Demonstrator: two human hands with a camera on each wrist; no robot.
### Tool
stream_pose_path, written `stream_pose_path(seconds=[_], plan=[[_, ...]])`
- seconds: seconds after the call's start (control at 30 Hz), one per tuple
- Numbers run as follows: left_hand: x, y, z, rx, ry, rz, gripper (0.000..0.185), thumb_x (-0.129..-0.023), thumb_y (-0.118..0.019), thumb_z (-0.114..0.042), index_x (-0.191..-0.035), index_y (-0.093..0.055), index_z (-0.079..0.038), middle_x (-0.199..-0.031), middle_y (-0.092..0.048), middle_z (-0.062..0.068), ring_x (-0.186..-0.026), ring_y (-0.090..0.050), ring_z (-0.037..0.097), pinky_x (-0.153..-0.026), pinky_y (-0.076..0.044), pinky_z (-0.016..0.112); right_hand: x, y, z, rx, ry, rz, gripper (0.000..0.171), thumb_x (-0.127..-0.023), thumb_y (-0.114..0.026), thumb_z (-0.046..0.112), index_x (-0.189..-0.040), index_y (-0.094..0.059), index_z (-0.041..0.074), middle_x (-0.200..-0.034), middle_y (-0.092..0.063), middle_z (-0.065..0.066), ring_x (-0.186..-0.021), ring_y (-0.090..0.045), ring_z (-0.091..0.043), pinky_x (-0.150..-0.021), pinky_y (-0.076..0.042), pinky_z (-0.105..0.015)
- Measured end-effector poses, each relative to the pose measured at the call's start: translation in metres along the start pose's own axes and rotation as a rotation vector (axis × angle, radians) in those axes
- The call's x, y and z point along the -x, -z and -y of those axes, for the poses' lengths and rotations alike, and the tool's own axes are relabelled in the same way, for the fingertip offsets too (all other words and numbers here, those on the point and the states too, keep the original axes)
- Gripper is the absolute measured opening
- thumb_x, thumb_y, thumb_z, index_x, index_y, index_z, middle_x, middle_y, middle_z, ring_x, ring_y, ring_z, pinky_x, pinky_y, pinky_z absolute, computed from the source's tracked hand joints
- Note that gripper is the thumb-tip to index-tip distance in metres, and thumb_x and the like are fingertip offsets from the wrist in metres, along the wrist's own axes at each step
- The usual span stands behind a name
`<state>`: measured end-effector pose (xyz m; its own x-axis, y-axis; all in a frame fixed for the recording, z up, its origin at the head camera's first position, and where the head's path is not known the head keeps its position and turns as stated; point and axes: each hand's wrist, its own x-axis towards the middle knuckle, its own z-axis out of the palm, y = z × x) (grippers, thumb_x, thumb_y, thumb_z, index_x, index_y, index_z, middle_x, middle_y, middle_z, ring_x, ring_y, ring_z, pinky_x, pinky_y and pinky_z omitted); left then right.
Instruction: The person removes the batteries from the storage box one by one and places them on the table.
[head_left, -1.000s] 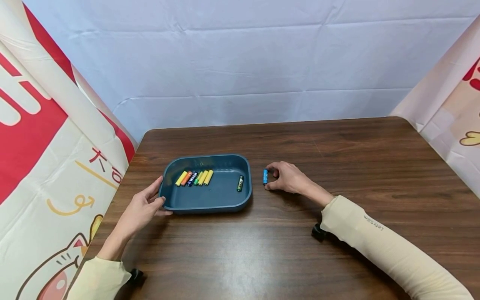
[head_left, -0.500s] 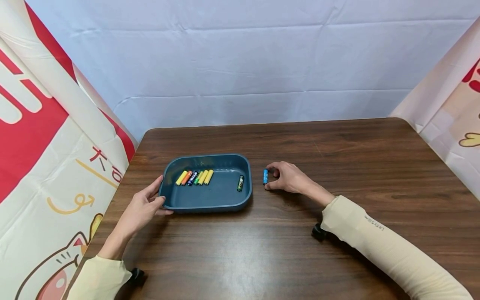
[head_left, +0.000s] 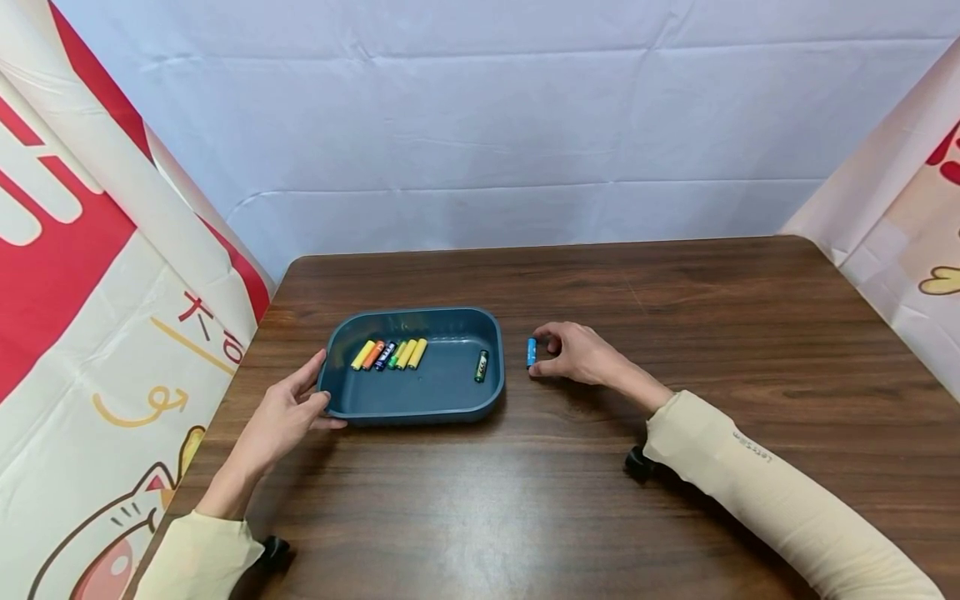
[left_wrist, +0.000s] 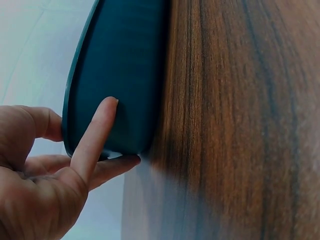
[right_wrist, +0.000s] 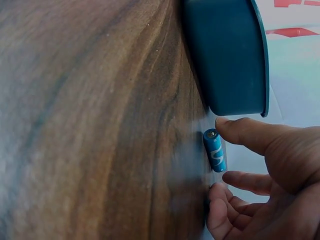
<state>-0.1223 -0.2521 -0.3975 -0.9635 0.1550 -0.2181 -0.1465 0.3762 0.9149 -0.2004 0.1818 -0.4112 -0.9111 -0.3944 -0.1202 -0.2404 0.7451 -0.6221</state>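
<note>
You were working in what looked like a makeshift booth screened with cloth: beyond your left hand (head_left: 282, 417) hung a red-and-white cartoon sheet (head_left: 112, 325), off past your right hand (head_left: 581, 355) another printed sheet (head_left: 918, 217), and ahead of both, a creased pale sheet (head_left: 510, 125) behind the wood-grain bench (head_left: 697, 317).

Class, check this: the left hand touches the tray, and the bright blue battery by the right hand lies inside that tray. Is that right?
Not quite: the bright blue battery is outside the tray, between its right end and the right hand, as the head view shows. The left hand does touch the tray.
</note>
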Motion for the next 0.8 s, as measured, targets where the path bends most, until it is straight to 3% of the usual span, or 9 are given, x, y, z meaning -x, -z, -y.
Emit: stream_pose_path(seconds=[0.63,0.8], plan=[[-0.0002,-0.0008,0.0008,0.006,-0.002,-0.018,0.070,-0.105,-0.045,0.001,-0.166,-0.013,-0.011,-0.165,-0.024,0.026,-0.114,-0.068,0.043,-0.082,-0.060,0.042,-0.0012,0.0042,0.0012,-0.012,-0.019,-0.001,0.063,-0.092,-0.079,0.030,-0.142,-0.057,-0.001,-0.110,-0.062,-0.015,-0.090,-0.055,-0.026,-0.083,-0.049,-0.044],[0.0002,-0.0008,0.0012,0.004,-0.005,-0.019,0.070,-0.105,-0.046,0.001,-0.166,-0.013,-0.011,-0.165,-0.024,0.026,-0.112,-0.069,0.041,-0.082,-0.060,0.042,-0.0009,0.0045,0.0038,-0.005,-0.007,-0.023,0.062,-0.092,-0.079,0.030,-0.142,-0.058,-0.001,-0.108,-0.061,-0.014,-0.088,-0.054,-0.024,-0.079,-0.048,-0.041]])
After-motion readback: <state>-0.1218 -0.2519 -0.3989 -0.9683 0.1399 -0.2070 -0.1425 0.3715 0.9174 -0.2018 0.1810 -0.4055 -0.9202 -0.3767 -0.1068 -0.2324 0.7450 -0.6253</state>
